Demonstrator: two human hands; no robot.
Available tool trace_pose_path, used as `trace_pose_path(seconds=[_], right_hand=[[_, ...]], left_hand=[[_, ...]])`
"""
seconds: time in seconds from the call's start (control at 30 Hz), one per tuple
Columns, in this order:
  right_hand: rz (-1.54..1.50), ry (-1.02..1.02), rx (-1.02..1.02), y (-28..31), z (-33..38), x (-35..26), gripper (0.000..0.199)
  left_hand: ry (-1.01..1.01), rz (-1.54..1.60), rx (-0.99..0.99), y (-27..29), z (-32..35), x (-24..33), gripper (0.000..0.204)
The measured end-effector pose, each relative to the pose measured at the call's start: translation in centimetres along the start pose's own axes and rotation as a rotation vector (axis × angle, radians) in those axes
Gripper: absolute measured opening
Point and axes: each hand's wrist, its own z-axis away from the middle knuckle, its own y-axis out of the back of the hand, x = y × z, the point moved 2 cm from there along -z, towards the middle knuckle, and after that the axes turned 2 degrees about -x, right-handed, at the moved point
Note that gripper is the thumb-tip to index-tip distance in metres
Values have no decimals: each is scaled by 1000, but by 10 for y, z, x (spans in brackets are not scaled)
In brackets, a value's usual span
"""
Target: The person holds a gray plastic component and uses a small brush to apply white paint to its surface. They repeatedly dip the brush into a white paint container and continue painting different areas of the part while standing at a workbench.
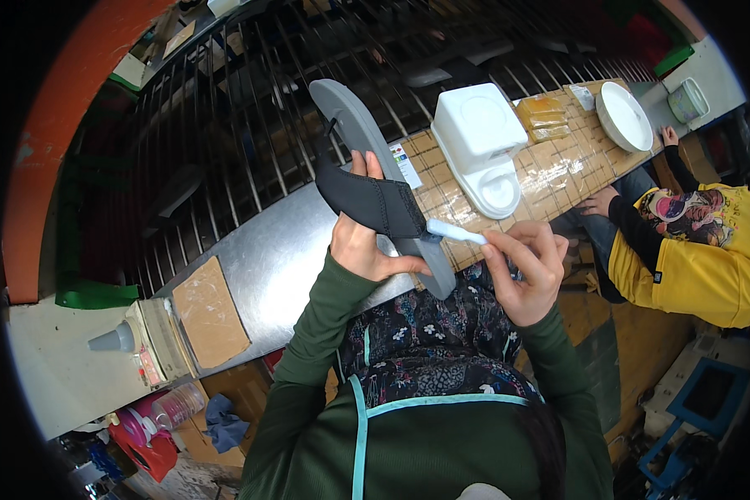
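The left hand (360, 250) holds a grey-soled slipper (350, 117): its fingers pass behind the wide black strap (367, 202), two fingertips showing beyond the strap's far edge, while the thumb lies across the lower part of the sole. The sole tilts, its one end rising past those fingertips and its other end dropping below the thumb toward the patterned apron (429, 346). The right hand (525, 271), just to the right of the left thumb, pinches a pale blue stick-like tool (457, 232) between thumb and forefinger, its remaining fingers curled. The tool points left from that pinch, its dark tip at the strap's lower right end; whether it touches strap or sole, I cannot tell. Beyond the right fingers stands a white plastic dispenser (479, 125) with a round cup at its near end, on a cardboard mat (558, 171). Farther to the right of the fingers, on the same mat, come a yellow block (544, 117) and a white bowl (623, 117). Past the left fingertips run dark metal rods (233, 125), and left of the left hand a brown board (212, 312) lies by a metal tabletop (267, 258). Well off to the right of both hands sits a person in yellow (700, 283).
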Motion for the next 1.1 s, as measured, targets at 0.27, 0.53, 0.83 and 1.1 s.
trace_pose_path(seconds=[0.27,0.53,0.83,1.1], right_hand=[[-131,36,-64,2,-10,9,23],[-143,93,-152,8,-14,14,21],[-206,49,-142,5,-8,14,21],[-223,39,-132,6,-8,12,21]], left_hand=[[-8,27,-38,3,-5,-1,156],[1,65,-53,7,-8,-7,158],[-23,95,-26,13,-10,-21,151],[116,227,51,18,-12,-29,113]])
